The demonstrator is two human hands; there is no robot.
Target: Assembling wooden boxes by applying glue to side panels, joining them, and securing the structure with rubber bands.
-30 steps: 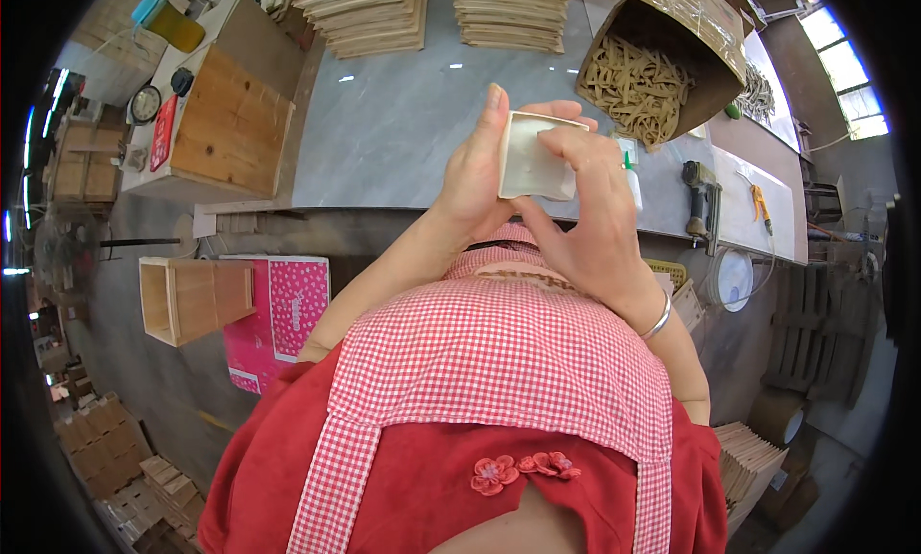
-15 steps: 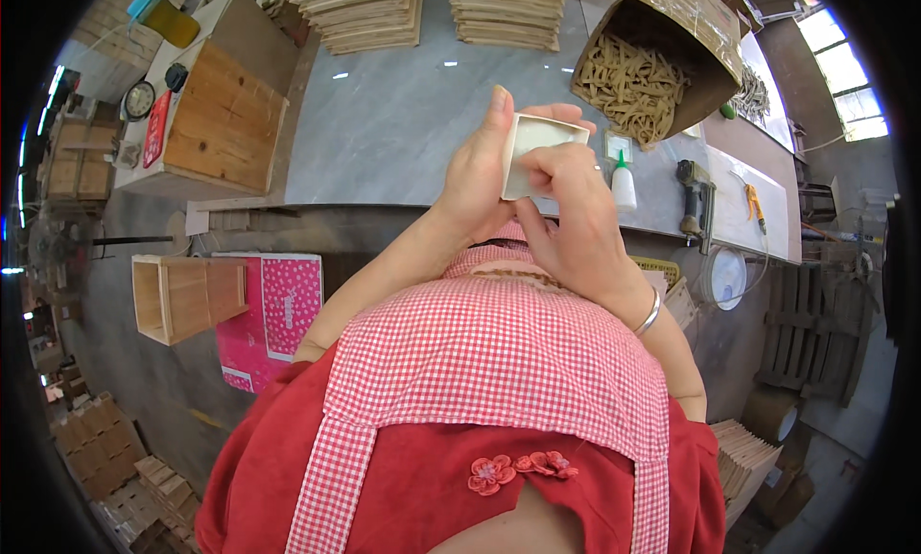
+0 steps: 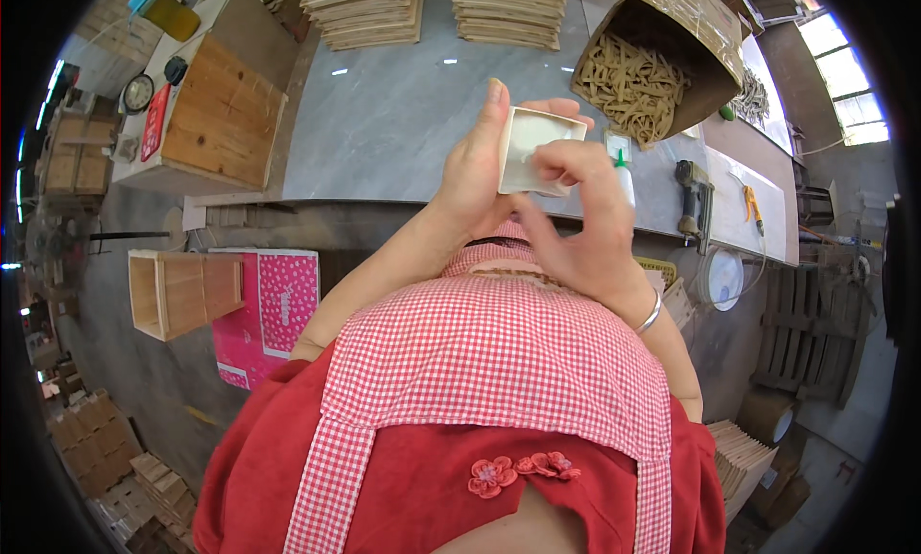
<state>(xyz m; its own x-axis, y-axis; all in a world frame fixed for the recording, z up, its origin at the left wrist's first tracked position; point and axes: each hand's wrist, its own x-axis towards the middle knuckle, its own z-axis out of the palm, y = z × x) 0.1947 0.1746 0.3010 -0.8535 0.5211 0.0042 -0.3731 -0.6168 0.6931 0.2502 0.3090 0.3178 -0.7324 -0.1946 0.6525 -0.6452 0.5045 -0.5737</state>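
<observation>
A small, shallow white box (image 3: 537, 132), its hollow side facing me, is held in my left hand (image 3: 475, 156). The left thumb stands up beside the box and the fingers pass behind it, with some tips showing past its far edge. My right hand (image 3: 597, 204), slightly blurred, is at the near right part of the box. Its index finger is curled over the hollow and its thumb is spread apart below; I see nothing held there. Just beyond the right hand is a white squeeze bottle (image 3: 625, 182) with a green nozzle, partly hidden by that hand.
On the grey table (image 3: 374, 122) are two stacks of thin wooden pieces (image 3: 507, 12). A tipped cardboard box (image 3: 705, 46) spills tan strips (image 3: 633, 84). A nail gun (image 3: 691, 199) and an orange-handled tool (image 3: 752, 204) lie right. A wooden crate (image 3: 187, 290) stands left below.
My right fingers have drawn back a little to the right, and the right thumb has spread from the index finger. The white box stays in my left hand, shifted slightly left.
</observation>
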